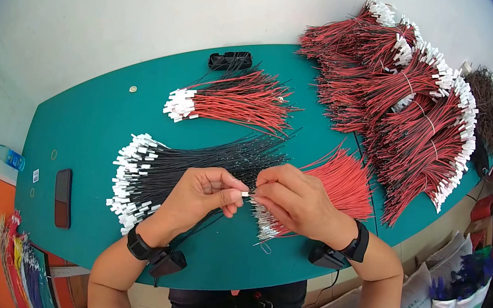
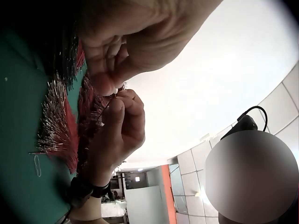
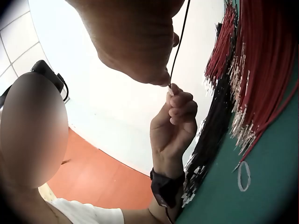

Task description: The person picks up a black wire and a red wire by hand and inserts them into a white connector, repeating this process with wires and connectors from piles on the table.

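Note:
In the head view my left hand (image 1: 207, 192) pinches a small white connector (image 1: 245, 194) between thumb and forefinger. My right hand (image 1: 296, 201) meets it from the other side, its fingertips right at the connector's end, pinching a thin black wire (image 3: 181, 42). The wire runs up past the right hand in the right wrist view. Below the hands lies a fan of black wires (image 1: 215, 156) with white connectors on their left ends. Beside the right hand spreads a bundle of loose red wires (image 1: 342, 182) with bare metal tips.
Behind, a smaller bundle of red and black wires (image 1: 240, 103) lies near a black tray (image 1: 230, 61). Large tied bundles (image 1: 408, 107) are heaped at the back right. A phone (image 1: 63, 198) rests on the green table (image 1: 102, 116) at left. A clear loop (image 1: 265, 249) lies near the front edge.

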Motion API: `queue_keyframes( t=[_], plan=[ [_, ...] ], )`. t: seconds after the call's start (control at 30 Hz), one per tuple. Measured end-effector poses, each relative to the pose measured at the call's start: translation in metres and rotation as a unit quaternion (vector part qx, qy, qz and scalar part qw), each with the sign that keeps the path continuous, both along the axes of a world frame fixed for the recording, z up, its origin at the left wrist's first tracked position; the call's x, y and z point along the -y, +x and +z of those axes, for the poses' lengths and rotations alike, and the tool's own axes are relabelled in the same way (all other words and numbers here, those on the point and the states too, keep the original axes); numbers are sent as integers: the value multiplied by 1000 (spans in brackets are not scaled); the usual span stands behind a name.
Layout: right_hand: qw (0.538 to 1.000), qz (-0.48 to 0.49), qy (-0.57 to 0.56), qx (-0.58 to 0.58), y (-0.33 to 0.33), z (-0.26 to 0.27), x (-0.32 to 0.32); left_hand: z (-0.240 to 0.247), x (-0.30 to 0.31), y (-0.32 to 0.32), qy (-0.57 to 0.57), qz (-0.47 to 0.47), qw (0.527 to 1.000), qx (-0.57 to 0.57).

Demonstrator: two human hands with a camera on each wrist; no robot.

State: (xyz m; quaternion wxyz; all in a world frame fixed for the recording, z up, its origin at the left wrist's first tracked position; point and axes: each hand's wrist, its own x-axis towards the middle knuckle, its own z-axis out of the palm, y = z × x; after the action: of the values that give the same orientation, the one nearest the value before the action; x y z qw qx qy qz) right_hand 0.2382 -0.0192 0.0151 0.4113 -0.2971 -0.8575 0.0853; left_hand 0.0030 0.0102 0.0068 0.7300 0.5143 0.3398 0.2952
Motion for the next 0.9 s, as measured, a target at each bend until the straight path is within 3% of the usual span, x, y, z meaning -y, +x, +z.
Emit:
queue_keyframes(
  t=[0.63, 0.73, 0.8, 0.9],
  plan=[
    [1000, 5, 20, -10, -2, -7, 0, -4, 3, 3, -30, -8, 999, 44],
    [997, -40, 62, 11, 9, 1, -5, 9, -5, 5, 35, 23, 999, 3],
    [989, -91, 113, 28, 19, 12, -12, 16, -24, 2, 97, 82, 992, 4],
    [986, -133, 100, 8, 19, 21, -11, 34, -68, -8, 182, 178, 966, -41]
  ],
)
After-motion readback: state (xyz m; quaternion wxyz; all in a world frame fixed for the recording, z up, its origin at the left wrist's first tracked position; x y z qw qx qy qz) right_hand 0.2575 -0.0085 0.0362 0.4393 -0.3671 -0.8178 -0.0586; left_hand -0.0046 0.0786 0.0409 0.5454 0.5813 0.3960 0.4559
